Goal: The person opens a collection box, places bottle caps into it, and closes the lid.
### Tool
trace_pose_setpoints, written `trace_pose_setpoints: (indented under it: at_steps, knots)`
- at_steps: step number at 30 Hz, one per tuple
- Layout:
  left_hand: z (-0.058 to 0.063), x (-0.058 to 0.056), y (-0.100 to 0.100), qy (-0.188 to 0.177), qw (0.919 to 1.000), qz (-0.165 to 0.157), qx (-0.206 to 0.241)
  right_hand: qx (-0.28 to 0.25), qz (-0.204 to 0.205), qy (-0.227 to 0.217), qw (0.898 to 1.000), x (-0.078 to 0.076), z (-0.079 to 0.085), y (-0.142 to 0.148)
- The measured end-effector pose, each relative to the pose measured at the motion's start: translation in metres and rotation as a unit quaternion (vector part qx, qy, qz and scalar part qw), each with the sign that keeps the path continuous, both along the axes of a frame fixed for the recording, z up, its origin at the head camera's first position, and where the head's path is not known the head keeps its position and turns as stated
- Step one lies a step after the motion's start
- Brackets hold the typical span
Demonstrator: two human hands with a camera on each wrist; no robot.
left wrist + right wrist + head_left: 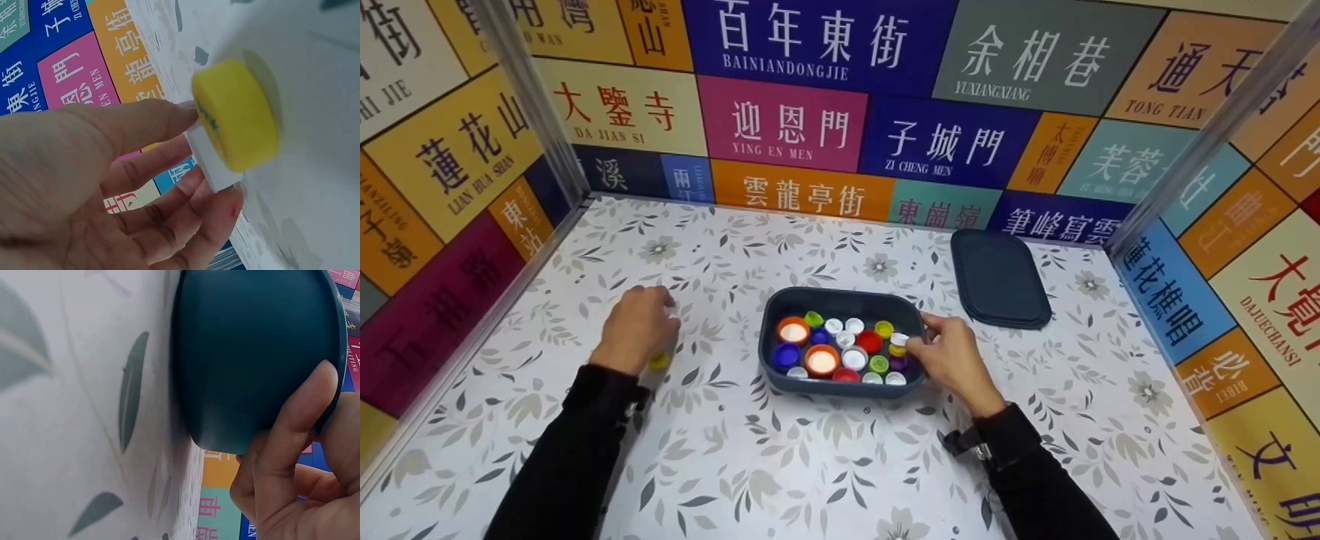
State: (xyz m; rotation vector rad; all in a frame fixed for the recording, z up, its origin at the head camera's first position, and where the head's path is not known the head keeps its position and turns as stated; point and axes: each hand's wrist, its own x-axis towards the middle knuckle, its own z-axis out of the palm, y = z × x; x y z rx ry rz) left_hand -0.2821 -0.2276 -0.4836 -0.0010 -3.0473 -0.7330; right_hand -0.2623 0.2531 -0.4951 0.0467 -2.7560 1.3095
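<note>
A dark blue-grey rectangular container [840,386] stands on the table with many bottle caps inside, in white, red, orange, green, yellow, blue and purple. At its right end my right hand [956,356] grips the rim; the right wrist view shows fingers against the container's outer wall [247,354]. Left of the container, my left hand [637,330] is down at the tabletop. Its thumb and fingers are around a white cap [216,163], partly hidden behind a yellow cap [239,115]. That yellow cap [658,361] lies on the table beside the hand.
A dark lid [1001,277] lies flat on the table at the back right. The table [825,465] has a white floral cover. Panels of coloured signs [787,124] wall it at the back and both sides.
</note>
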Motion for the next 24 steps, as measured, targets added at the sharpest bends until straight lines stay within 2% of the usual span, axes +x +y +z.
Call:
trace_pose_setpoints:
  at_steps: [5,8,13,19,22,24]
  knots:
    - [0.004,0.002,0.015,0.052,0.9983,-0.010,0.023,-0.001,0.003,0.002,1.000,0.000,0.001,0.001]
    - [0.007,0.004,0.031,0.092,0.9943,-0.036,0.041,-0.001,0.004,0.003,1.000,0.000,0.000,0.001]
    - [0.015,0.011,0.065,0.152,0.9832,-0.090,0.049,-0.002,0.003,-0.001,1.000,0.000,0.000,0.002]
    - [0.021,0.024,0.103,0.201,0.9653,-0.166,0.018,-0.012,0.003,-0.012,1.000,0.002,0.002,0.001]
    - [0.022,0.027,0.115,0.206,0.9588,-0.195,-0.019,-0.014,0.002,-0.014,1.000,0.003,0.003,0.000]
    - [0.022,0.029,0.120,0.200,0.9574,-0.202,-0.051,-0.011,0.001,-0.013,1.000,0.002,0.003,-0.001]
